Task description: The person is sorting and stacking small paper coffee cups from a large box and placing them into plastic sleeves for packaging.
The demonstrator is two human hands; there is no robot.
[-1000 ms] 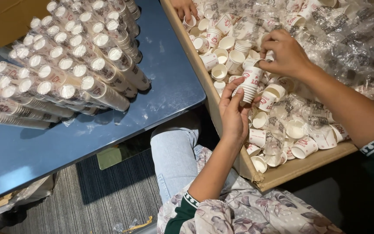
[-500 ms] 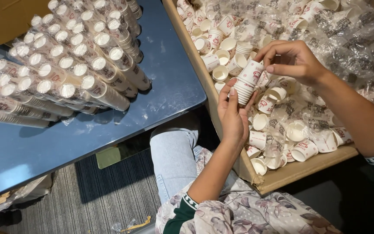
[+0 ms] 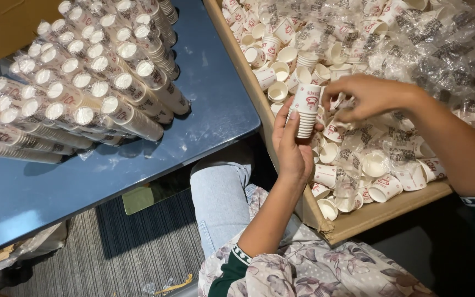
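Note:
My left hand (image 3: 291, 144) grips a short stack of small white paper cups (image 3: 305, 110) with red print, held upside down over the box's near-left side. My right hand (image 3: 362, 97) hovers just right of the stack, fingers curled among loose cups; whether it holds one is hidden. Below both hands a shallow cardboard box (image 3: 380, 212) is filled with loose white cups (image 3: 383, 187) and crumpled clear plastic wrappers (image 3: 452, 55).
A blue table (image 3: 39, 192) on the left carries a pile of long wrapped cup sleeves (image 3: 83, 93) lying on their sides. My jeans-clad knee (image 3: 218, 192) sits between table and box. Grey ribbed carpet (image 3: 133, 258) lies below. A brown cardboard flap (image 3: 6, 22) shows top left.
My left hand has lifted the cup stack higher and turned it more upright. My right hand has slid right and down, off the stack's top, toward the loose cups.

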